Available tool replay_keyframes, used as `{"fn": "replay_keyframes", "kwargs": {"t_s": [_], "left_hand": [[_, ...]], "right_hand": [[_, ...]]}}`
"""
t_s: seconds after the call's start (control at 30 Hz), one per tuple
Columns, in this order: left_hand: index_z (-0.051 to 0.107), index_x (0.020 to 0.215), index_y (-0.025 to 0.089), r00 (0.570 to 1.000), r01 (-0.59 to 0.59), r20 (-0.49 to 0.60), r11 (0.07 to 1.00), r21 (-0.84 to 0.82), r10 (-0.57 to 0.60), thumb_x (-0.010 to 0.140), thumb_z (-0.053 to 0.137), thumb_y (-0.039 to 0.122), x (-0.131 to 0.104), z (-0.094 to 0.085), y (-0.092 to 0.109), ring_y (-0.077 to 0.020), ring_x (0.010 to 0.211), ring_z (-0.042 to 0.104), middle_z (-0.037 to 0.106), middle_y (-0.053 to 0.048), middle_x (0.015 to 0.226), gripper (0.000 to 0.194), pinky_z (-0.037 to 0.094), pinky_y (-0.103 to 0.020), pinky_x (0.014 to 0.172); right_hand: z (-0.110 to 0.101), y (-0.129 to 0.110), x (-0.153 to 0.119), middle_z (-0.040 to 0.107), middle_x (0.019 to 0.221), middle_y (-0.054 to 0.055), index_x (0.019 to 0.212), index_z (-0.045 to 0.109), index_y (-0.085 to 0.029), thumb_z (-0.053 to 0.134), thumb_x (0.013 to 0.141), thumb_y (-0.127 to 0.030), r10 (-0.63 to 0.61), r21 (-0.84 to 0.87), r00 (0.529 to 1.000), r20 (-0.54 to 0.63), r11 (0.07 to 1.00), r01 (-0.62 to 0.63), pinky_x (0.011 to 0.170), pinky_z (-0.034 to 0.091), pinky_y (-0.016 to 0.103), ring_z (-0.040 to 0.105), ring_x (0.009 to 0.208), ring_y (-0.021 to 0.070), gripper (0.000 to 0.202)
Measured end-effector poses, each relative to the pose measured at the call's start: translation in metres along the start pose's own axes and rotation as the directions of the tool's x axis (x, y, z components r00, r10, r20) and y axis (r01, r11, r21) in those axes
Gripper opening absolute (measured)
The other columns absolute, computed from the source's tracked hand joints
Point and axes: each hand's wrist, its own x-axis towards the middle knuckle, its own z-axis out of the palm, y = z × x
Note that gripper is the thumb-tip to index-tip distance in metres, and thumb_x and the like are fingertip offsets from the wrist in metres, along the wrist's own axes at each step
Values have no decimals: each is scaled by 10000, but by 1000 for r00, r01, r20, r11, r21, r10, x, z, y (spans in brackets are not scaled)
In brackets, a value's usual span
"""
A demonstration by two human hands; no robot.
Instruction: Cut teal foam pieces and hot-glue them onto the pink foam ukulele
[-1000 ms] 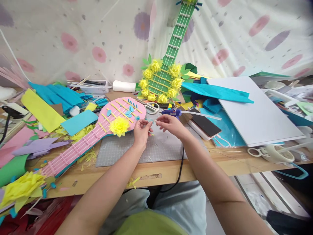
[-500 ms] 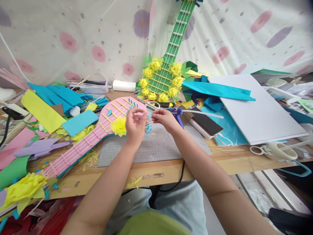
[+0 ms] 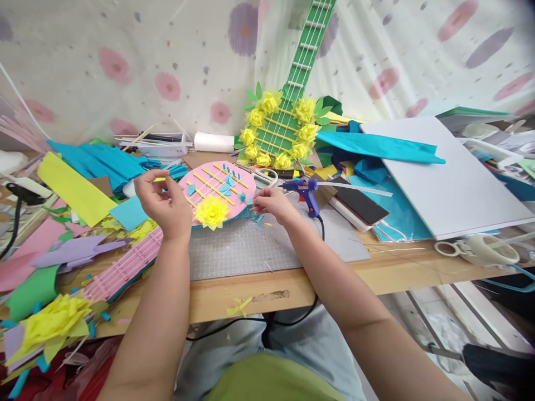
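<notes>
My left hand [image 3: 165, 206] is raised over the join of the pink paper guitar's neck and body, its fingers loosely curled and apart, with nothing seen in them. At the guitar's right edge, my right hand [image 3: 273, 203] pinches something too small to make out, beside a small blue paper piece [image 3: 242, 197]. The pink guitar [image 3: 248, 181] lies tilted on the table, with yellow sticks, white strings, blue paper ovals and a yellow paper flower [image 3: 212, 212] on its body. A blue glue gun [image 3: 308, 195] rests just right of my right hand.
A green paper guitar [image 3: 273, 131] ringed by yellow flowers leans against the curtain. Beneath my hands is a grey cutting mat [image 3: 234, 259]. A phone [image 3: 361, 201], a white board [image 3: 447, 184] and white-handled scissors [image 3: 447, 248] are rightward. Paper sheets and scraps crowd the left.
My left hand has moved left, away from my right hand, uncovering the guitar's body and flower. My right hand has shifted slightly left toward the guitar's edge, still pinching. The view has shifted a little.
</notes>
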Motion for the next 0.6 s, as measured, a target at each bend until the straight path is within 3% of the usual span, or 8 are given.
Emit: {"fn": "replay_keyframes", "kwargs": {"t_s": [0.1, 0.2, 0.47, 0.6], "left_hand": [[474, 897, 185, 995, -47, -89, 997, 61, 52, 771, 475, 83, -2, 2, -2, -116, 730, 558, 524, -55, 986, 163, 453, -252, 624], [492, 892, 180, 993, -49, -107, 995, 86, 58, 741, 481, 59, -1, 3, -6, -118, 739, 560, 523, -55, 985, 194, 458, -252, 630], [521, 804, 193, 990, -57, -127, 997, 54, 64, 699, 508, 67, -1, 5, -6, -168, 865, 561, 539, -64, 912, 164, 458, -249, 607], [523, 768, 205, 991, -77, -103, 995, 59, 82, 708, 504, 69, -3, 6, -5, -191, 956, 538, 553, -71, 889, 150, 469, -279, 685]], "right_hand": [[2, 1, 1, 561, 485, -33, 632, 517, -149, 544, 689, -4, -1, -9, 1000, -11, 1000, 1, 477, 500, 196, 553, 462, 79, 158], [3, 2, 4, 569, 494, -33, 643, 517, -150, 554, 680, -11, -3, -11, 1000, -2, 1000, 3, 474, 501, 191, 553, 464, 76, 149], [8, 2, 8, 573, 484, -17, 612, 511, -170, 560, 671, -16, -1, -34, 1000, -1, 999, 1, 479, 497, 218, 552, 457, 95, 172], [9, 4, 10, 579, 511, -16, 633, 518, -170, 573, 677, -43, -33, -24, 999, 16, 999, 33, 508, 501, 223, 558, 486, 94, 145]]}}
